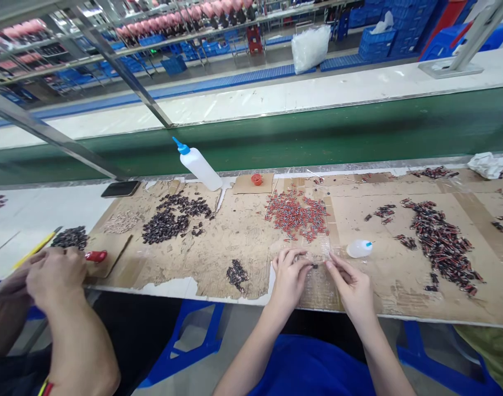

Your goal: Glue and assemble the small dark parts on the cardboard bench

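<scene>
My left hand and my right hand meet over the cardboard sheet near the bench's front edge. Both hands are pinched on a small dark part held between the fingertips. Just beyond them lies a pile of small red parts. A small squeeze bottle with a blue tip lies on its side right of my right hand. A little heap of dark parts sits left of my left hand.
A co-worker's hands work at the left beside a red tool. A tall blue-capped bottle leans at the back. Dark part piles lie left, red-black ones right. A green conveyor belt runs behind.
</scene>
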The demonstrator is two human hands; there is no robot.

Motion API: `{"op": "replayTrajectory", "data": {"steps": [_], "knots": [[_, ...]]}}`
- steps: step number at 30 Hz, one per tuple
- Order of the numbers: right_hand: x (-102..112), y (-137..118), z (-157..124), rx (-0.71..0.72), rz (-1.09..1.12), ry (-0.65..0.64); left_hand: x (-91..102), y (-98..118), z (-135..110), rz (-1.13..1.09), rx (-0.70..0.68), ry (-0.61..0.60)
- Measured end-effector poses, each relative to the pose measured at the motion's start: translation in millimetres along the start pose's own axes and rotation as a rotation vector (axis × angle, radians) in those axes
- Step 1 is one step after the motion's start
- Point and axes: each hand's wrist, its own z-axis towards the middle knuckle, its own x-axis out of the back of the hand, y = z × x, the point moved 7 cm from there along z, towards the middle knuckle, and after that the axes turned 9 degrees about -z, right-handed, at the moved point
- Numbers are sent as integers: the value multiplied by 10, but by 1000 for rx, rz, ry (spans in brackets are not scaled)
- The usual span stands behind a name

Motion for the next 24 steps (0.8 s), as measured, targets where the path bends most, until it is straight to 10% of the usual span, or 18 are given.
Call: {"op": "replayTrajectory", "data": {"steps": [24], "knots": [[-101, -66, -59, -116, 143, -97, 43, 138, -21, -365, -36, -44]]}}
